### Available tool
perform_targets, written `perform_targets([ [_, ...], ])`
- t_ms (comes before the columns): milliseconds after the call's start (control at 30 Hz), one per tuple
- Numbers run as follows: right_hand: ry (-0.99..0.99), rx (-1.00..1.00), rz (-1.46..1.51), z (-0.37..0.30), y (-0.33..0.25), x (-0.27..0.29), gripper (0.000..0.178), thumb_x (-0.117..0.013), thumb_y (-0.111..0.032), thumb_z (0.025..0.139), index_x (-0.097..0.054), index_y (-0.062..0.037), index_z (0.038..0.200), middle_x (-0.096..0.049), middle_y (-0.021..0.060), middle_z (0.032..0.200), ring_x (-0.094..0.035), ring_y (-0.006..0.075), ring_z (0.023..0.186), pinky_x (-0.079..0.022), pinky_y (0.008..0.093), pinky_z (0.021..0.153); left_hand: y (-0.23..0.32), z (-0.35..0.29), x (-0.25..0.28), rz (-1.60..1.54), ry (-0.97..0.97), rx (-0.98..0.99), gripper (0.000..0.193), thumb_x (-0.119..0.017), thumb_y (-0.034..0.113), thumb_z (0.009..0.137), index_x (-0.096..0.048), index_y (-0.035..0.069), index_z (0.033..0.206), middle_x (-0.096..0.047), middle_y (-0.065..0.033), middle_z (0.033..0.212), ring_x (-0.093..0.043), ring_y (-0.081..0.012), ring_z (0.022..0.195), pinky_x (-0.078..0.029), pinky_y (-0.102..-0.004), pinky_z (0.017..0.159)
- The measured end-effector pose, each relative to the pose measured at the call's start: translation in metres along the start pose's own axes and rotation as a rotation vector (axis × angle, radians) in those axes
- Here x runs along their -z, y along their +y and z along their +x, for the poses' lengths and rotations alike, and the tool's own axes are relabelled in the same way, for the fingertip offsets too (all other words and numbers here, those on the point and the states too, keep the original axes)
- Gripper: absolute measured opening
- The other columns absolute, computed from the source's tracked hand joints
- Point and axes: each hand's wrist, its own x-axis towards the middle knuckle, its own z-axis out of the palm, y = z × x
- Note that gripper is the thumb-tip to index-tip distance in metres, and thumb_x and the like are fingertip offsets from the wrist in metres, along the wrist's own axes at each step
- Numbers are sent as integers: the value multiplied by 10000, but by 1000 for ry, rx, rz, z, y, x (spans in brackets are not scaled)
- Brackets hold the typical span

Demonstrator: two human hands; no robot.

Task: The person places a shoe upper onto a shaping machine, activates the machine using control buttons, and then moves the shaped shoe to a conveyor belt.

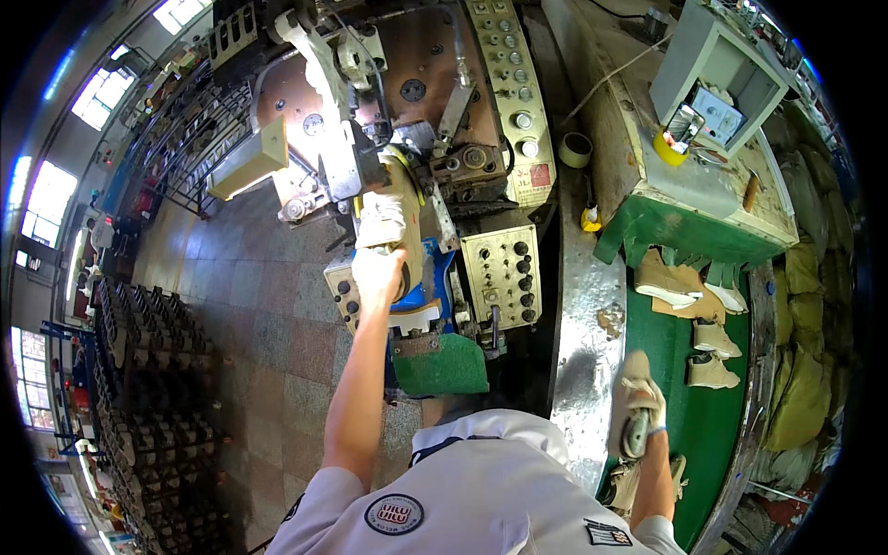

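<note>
My left hand [377, 270] reaches forward to the machine and is closed on the near end of a pale shoe upper [381, 215] with white laces. The upper sits under the machine's lit working head [344, 148], which partly hides its far end. On the right, my right hand [647, 400], in a pale glove, grips a beige shoe on a last [635, 433] over the edge of the green conveyor belt [684, 398]. The shoe's rounded toe points away from me, and the glove covers its middle.
Control boxes with knobs [501, 277] flank the machine front. Several beige shoe uppers [710, 372] lie on the belt. A worktable with green cloth [689, 227] holds a grey metal cabinet [717, 69] and yellow tape [670, 150]. Racks of shoes [157, 370] stand left.
</note>
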Motion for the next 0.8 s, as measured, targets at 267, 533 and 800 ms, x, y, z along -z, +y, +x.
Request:
perform_targets([
  [267, 817, 46, -1039, -46, -6, 41, 808, -667, -492, 933, -474, 113, 1434, -601, 237, 1393, -603, 315, 1249, -439, 384, 1082, 27, -96, 24, -1259, -411, 540, 621, -678, 179, 820, -534, -34, 1385, -653, -194, 1294, -681, -352, 1106, -540, -492, 1003],
  [533, -437, 597, 159, -1, -38, -295, 987, -536, -728, 897, -364, 8, 1532, -550, 183, 1458, -573, 300, 1278, -423, 462, 1095, 71, -185, -64, -1625, -1275, 1077, 898, -710, 625, 831, -485, -60, 1367, -615, -285, 1217, -661, -405, 1071, -592, -501, 804],
  [800, -199, 521, 415, -3, -57, -225, 501, -688, -277, 916, -584, 19, 1307, -731, 139, 1068, -727, 217, 855, -599, 346, 793, 34, -192, -113, -279, -918, 487, 387, -653, 283, 976, -672, -54, 1164, -734, -153, 1005, -706, -251, 879, -566, -339, 788],
])
